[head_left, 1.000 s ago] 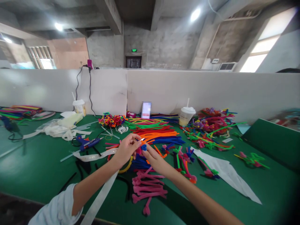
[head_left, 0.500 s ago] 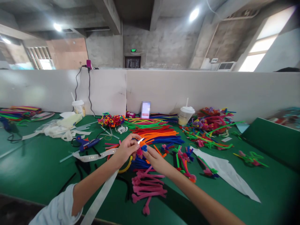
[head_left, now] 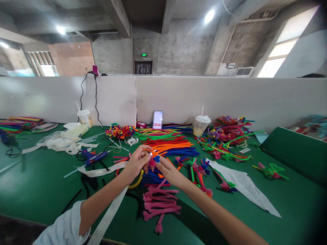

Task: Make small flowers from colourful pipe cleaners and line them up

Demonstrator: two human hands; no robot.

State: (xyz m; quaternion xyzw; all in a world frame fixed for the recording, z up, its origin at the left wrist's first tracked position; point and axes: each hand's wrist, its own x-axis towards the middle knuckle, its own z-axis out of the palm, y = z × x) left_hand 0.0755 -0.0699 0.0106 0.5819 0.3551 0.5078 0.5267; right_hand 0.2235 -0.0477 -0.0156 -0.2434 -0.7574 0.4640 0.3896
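Observation:
My left hand [head_left: 139,162] is closed in a pinch, its fingertips at a small white, shiny piece [head_left: 152,152] whose kind I cannot make out. Close against it, my right hand [head_left: 168,172] pinches a small pipe-cleaner flower [head_left: 156,159] with blue, orange and pink heart-shaped petals. The fingers hide part of the flower. Below the hands lies a stack of pink pipe cleaners [head_left: 160,203] with heart-shaped ends. Orange pipe cleaners [head_left: 172,148] and blue pipe cleaners [head_left: 182,152] are spread just beyond my fingers. A white strip [head_left: 109,214] passes under my left forearm.
A blue glue gun [head_left: 94,157] rests on the green table [head_left: 38,190] at left. Finished-looking flower pieces [head_left: 200,172] and a white paper sheet [head_left: 245,187] lie at right. Two lidded cups, one at right [head_left: 201,126], and a phone [head_left: 157,119] stand by the partition [head_left: 178,98].
The white shiny piece shows less between my fingers, and the flower has turned slightly. Both hands stay almost in place; the whole view has shifted a little.

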